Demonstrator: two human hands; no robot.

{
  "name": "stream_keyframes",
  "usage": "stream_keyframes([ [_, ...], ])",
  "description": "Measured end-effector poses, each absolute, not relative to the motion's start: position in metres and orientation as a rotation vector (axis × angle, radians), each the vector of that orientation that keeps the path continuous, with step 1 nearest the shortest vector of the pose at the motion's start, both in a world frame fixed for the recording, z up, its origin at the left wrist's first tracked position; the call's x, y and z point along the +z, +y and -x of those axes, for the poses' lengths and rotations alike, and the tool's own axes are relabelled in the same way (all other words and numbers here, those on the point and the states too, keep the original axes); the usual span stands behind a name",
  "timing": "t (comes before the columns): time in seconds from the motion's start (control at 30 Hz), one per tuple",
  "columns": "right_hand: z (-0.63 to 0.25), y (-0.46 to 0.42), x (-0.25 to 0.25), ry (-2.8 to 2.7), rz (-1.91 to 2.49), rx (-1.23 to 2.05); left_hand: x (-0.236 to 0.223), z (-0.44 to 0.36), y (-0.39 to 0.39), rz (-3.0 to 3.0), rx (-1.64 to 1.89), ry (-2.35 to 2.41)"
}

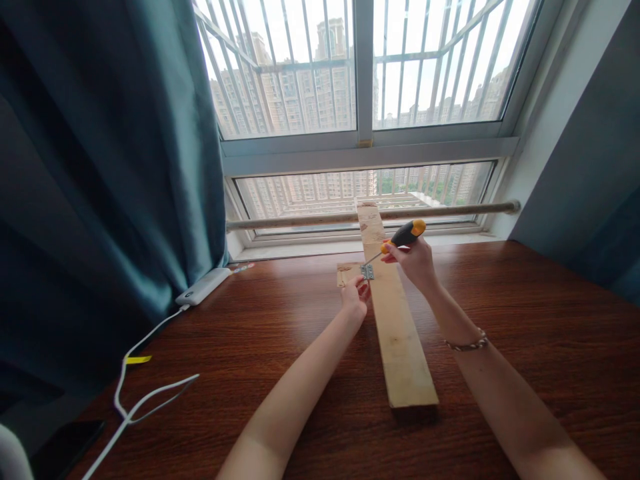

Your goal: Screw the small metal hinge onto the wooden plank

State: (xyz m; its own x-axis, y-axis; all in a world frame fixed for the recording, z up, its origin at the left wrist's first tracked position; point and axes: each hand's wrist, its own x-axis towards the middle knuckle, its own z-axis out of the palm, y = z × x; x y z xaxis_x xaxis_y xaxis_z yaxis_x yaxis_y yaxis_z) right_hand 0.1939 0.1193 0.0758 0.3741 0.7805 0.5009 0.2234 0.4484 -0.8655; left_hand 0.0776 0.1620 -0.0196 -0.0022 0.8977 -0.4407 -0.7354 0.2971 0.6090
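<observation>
A long wooden board (400, 340) lies lengthwise in front of me, its far end reaching toward the window. Against its left side sits a short wood block (346, 272), and a metal hinge (367, 272) spans the two. My right hand (413, 260) is closed around a screwdriver (407, 233) with a black and yellow handle. The screwdriver's shaft slants down to the left, its tip at the hinge. My left hand (356, 297) is closed at the near edge of the block, just below the hinge. Its fingertips are partly hidden, and any screw is too small to make out.
On the brown wooden table (300, 373), a white power strip (204, 287) lies at the left with a white cable (125, 373). A dark phone-like slab (67, 447) is at the lower left. A blue curtain (165, 133) hangs left; a horizontal rail (300, 223) crosses before the window.
</observation>
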Motion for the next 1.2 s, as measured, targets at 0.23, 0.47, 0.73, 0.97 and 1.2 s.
stream_keyframes([
  [0.23,-0.194,0.122,0.071,-1.199,1.141,0.354,-0.020,-0.079,0.163,-0.222,1.311,0.895],
  [0.47,-0.189,0.127,0.056,-1.138,1.323,-0.051,-0.022,-0.079,0.163,-0.247,1.310,0.891],
  [0.73,-0.193,0.132,0.056,-1.046,1.125,0.299,-0.026,-0.078,0.165,-0.241,1.307,0.896],
  [0.97,-0.196,0.125,0.073,-1.134,0.976,0.660,-0.026,-0.079,0.165,-0.239,1.317,0.894],
  [1.2,-0.193,0.125,0.062,-1.189,1.362,0.122,-0.023,-0.078,0.163,-0.230,1.311,0.902],
])
